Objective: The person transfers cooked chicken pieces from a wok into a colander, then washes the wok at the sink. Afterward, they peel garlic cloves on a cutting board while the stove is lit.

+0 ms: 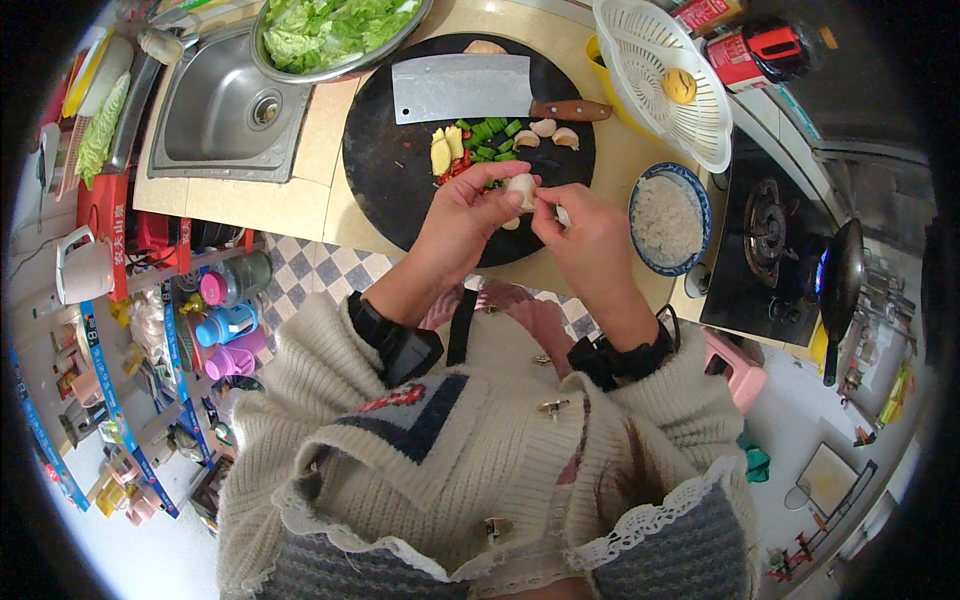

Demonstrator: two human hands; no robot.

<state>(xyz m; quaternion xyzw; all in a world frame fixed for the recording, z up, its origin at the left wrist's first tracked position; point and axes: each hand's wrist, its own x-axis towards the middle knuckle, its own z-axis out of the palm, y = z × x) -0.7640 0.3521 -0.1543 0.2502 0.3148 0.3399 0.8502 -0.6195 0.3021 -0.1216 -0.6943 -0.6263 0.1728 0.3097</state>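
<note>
My left hand point(476, 206) holds a pale garlic clove point(521, 191) between thumb and fingers, above the round black cutting board point(375, 161). At the clove's right edge, my right hand point(577, 221) pinches with thumb and forefinger. A whitish piece point(562, 217), perhaps garlic or its skin, shows among the right fingers. Several unpeeled garlic cloves point(544, 127) lie beyond on the board. Beside them are cut green pieces point(491, 131), ginger slices point(441, 152) and chopped red chilli point(456, 171), partly hidden by my left hand. A cleaver point(461, 88) rests flat behind these, its wooden handle pointing right.
A metal bowl of lettuce point(337, 37) overhangs the sink point(210, 105). To the right stand a white strainer basket point(637, 67) with one yellow item inside, and a blue-rimmed bowl point(670, 219) of white grains. Beyond is a gas stove point(757, 247) with a lit flame under a wok point(841, 285).
</note>
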